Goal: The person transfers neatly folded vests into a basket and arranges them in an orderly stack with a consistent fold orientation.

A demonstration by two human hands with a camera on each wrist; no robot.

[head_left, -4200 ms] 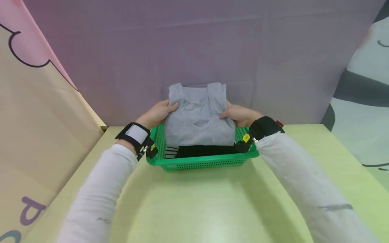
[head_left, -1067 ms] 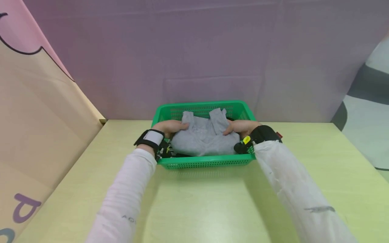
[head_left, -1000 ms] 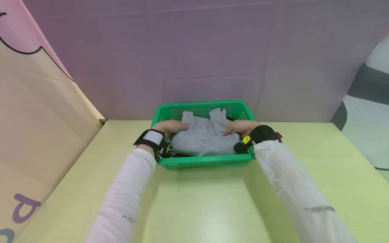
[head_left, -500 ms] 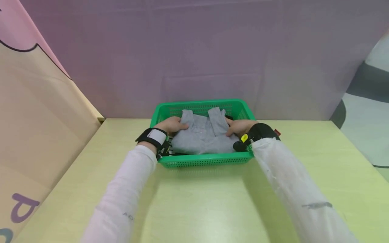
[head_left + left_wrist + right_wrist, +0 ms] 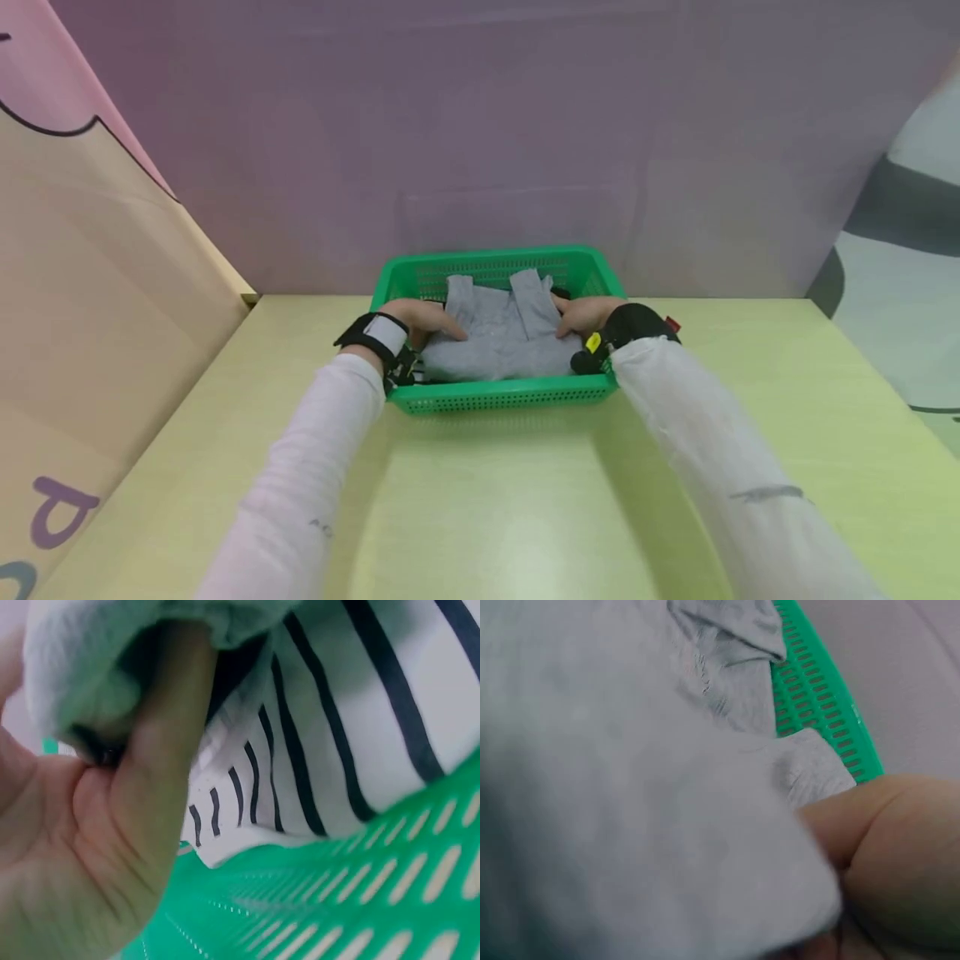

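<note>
Head view: looks forward and down from above the table, taking in the whole green basket (image 5: 495, 396). Left wrist view: very close, low inside the basket (image 5: 360, 900). Right wrist view: equally close, sharing the basket rim (image 5: 821, 697) and grey garment (image 5: 630, 787).

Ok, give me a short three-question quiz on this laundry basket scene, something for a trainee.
1. True or false: the folded grey cotton top lies inside the green perforated plastic basket.
2. What lies under the grey top at the basket's left side? A) a black-and-white striped garment B) a red towel C) a blue pair of jeans
3. Which hands touch the grey top?

Key
1. True.
2. A: the striped garment shows in the left wrist view.
3. Both: the left hand and right hand hold its opposite sides.
</note>
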